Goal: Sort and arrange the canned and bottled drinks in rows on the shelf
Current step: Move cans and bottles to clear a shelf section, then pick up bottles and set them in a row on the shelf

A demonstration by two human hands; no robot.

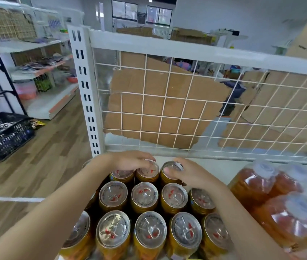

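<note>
Cans (149, 229) up front are standing lid-up in tight rows, probably so the block is lining up square on the shelf (214, 166). Wrapped bottles (261, 186) are sitting at 3 o'clock of them. Both hands are working the back row by the wire grid (167, 109). Left hand (130, 160) is curling its fingers (145, 158) over the rim of the back can (147, 169), lid poking out at their 5 o'clock. Right hand (188, 173) is gripping the next can (171, 168) at 3 o'clock of that one, thumb (164, 171) lying on the lid and the other fingers wrapping the far side. Guessing they're grabbing from the top because neighbours are boxing in the sides.
</note>
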